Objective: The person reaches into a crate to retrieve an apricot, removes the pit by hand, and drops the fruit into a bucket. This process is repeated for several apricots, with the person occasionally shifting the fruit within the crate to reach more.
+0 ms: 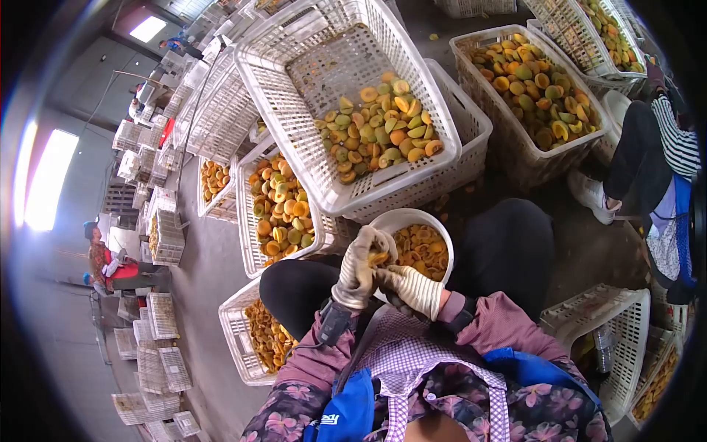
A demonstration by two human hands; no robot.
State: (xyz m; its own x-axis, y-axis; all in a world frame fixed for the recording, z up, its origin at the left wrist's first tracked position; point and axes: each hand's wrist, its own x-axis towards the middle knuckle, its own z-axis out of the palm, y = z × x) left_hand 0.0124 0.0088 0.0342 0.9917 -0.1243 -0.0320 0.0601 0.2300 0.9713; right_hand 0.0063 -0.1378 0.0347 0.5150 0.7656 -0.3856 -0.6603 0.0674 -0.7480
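My left hand [356,271], in a pale glove, is closed around an apricot piece [378,258]. Close beside it, my right hand [414,289], in a striped glove with dark fingertips, has its fingers curled in near the fruit. Whatever those fingers grip is hidden. Both hands are over the near-left rim of a white bucket [447,249], which stands between my knees with orange-brown fruit pieces [420,249] inside. Beyond the bucket, a large white crate [346,202] tilts toward me, with halved apricots [375,132] gathered at its near end.
Left of me are a crate of apricot halves [278,210] and a crate of brownish pieces [266,335]. Another full crate [515,162] stands at the right. A person [655,162] sits at far right; another person [114,261] is at far left among stacked crates [163,317].
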